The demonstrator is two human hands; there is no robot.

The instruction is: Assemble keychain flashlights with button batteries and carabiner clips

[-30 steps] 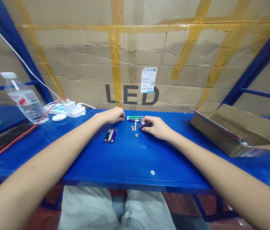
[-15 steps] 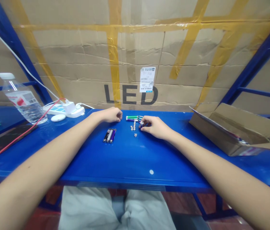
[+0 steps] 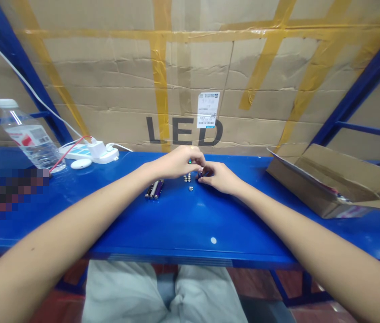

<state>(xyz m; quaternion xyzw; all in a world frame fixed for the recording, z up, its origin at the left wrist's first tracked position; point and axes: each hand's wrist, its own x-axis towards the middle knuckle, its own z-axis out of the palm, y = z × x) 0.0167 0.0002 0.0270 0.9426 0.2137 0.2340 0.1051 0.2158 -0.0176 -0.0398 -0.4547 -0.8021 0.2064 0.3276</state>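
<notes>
My left hand [image 3: 179, 162] and my right hand [image 3: 218, 176] meet at the back middle of the blue table [image 3: 183, 220]. The left hand's fingers are curled over the spot where small green and purple pen-like lights lay; what it grips is hidden. The right hand pinches a small purple light with a silver tip [image 3: 202, 171]. Several small silver button cells [image 3: 187, 178] lie just in front of the hands. Three small tubes, black, silver and purple [image 3: 154, 189], lie side by side to the left of the cells.
A water bottle [image 3: 28, 137], a white power strip with a red cable [image 3: 90, 151] and a white oval device [image 3: 81, 163] stand at the back left. An open cardboard box [image 3: 331, 179] lies at the right. A taped cardboard wall marked LED [image 3: 183, 80] closes the back.
My left hand has moved right from its resting place, over the row of small lights, and now touches my right hand. The right hand has stayed in place.
</notes>
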